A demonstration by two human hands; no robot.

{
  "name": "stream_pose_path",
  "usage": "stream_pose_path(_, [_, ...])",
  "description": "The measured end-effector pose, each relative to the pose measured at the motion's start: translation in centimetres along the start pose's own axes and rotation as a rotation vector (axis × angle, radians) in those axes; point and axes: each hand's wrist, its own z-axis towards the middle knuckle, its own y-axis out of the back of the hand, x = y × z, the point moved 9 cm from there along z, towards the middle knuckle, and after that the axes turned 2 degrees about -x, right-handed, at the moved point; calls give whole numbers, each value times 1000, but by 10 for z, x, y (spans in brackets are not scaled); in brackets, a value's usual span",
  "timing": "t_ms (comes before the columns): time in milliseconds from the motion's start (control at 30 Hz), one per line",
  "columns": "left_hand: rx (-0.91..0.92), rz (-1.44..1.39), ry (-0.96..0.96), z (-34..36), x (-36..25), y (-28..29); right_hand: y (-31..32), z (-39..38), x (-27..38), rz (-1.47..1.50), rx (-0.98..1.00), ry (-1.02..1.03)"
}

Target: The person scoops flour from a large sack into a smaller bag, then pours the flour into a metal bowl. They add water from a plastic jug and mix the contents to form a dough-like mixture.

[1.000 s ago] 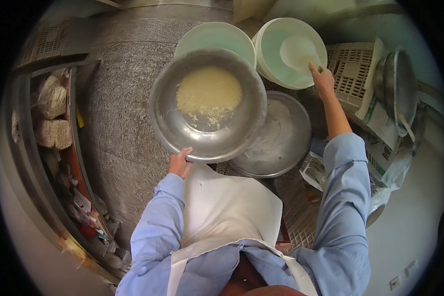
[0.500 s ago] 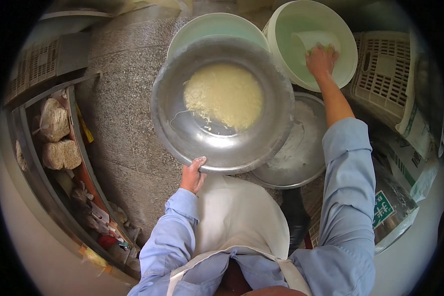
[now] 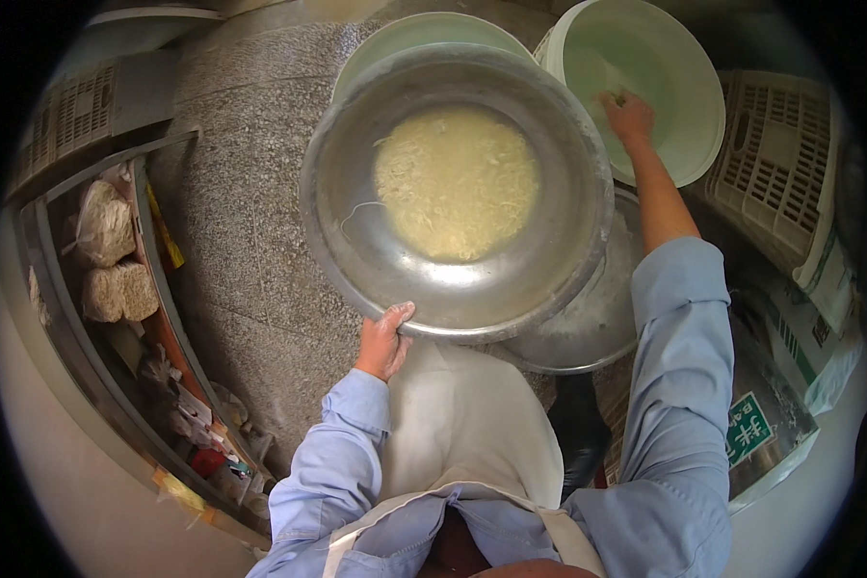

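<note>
A large metal basin (image 3: pixel 549 193) tilts over a pale green tub (image 3: pixel 424 34). Pale yellowish liquid with whitish shreds (image 3: pixel 458 183) has pooled inside it. My left hand (image 3: pixel 385 342) grips the near rim, with the thumb over the edge and the fingers mostly hidden beneath. At the upper right, my right hand (image 3: pixel 629 116) reaches down into a pale green bucket (image 3: pixel 698 144) that holds clear-looking liquid. Its fingers are curled closed, and what they hold is blurred. A thin light-coloured strand or wire (image 3: pixel 356 210) lies on the basin's inner left wall.
A round metal pan (image 3: pixel 588 332) with a whitish coating lies under the basin's right side. Plastic crates (image 3: pixel 775 164) stand at the right. On the left, a metal-framed shelf (image 3: pixel 178 337) carries bagged blocks (image 3: pixel 120 292) and clutter. Speckled floor (image 3: pixel 231 193) lies between.
The white scoop-like thing with a green edge in my right hand no longer shows clearly. The basin has shifted slightly right and its contents have spread; my left hand still holds the rim.
</note>
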Motion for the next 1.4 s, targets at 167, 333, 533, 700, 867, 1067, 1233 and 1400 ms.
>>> stream_pose_path(167, [-39, -13, 25, 21, 2, 6, -35, 1, -50, 686, 114, -376])
stream_pose_path(333, [-46, -68, -17, 28, 2, -4, -40, 2, -57, 1234, 120, -393])
stream_pose_path(533, [0, -57, -38, 38, 7, -22, 46, -15, -40, 1142, 203, -189])
stream_pose_path(700, [81, -66, -72, 45, 9, -35, 122, -37, -11, 1180, 249, -241])
stream_pose_path(867, [83, -84, -96, 44, 7, -40, 175, -61, 24, 927, 261, -109])
stream_pose_path(1067, [65, -108, -85, 44, 7, -40, 200, -86, 67, 682, 324, 7])
stream_pose_path(1233, [49, -123, -85, 49, 11, -39, 205, -107, 98, 476, 340, 112])
stream_pose_path(1400, [64, -132, -78, 55, 17, -39, 198, -117, 112, 346, 315, 107])
